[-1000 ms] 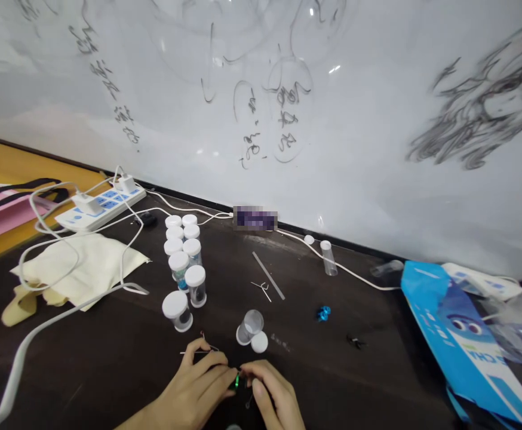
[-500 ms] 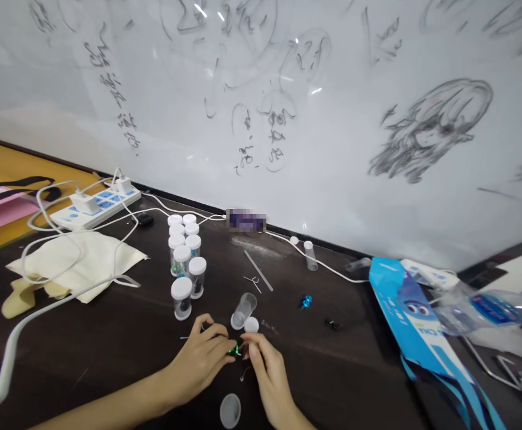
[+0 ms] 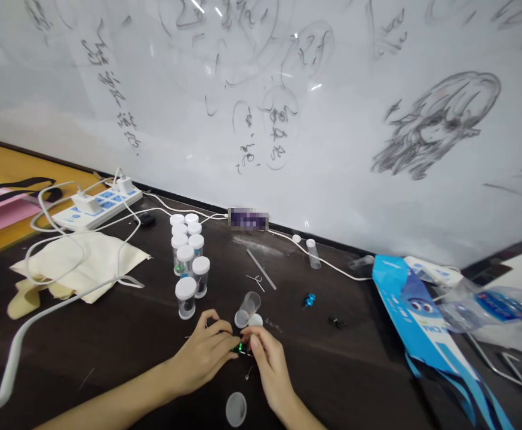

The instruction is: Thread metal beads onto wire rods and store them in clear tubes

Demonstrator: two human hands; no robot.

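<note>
My left hand (image 3: 205, 353) is closed on a small shiny green piece (image 3: 242, 347), too small to make out its kind. At the right end of the same piece, my right hand (image 3: 270, 365) pinches with thumb and fingertips, which partly cover it. Just beyond the fingers lies a clear plastic jar (image 3: 249, 308), tilted, with a white lid (image 3: 255, 321) beside it. A thin curled wire (image 3: 248, 374) rests under my right hand. Closer to me is a round translucent cap or cup (image 3: 236, 409).
Several white-lidded clear jars (image 3: 186, 297) stand left of centre. Blue pieces (image 3: 309, 300) and black pieces (image 3: 337, 322) lie on the right. A power strip (image 3: 95, 209), cables, pale cloth (image 3: 108, 257), blue bag (image 3: 402, 298) and water bottle (image 3: 498, 304) flank the dark table. A whiteboard (image 3: 332, 185) rises behind.
The view has shifted slightly, so the table things appear a little farther right. Both hands stay together on the green piece, with the fingers slightly readjusted.
</note>
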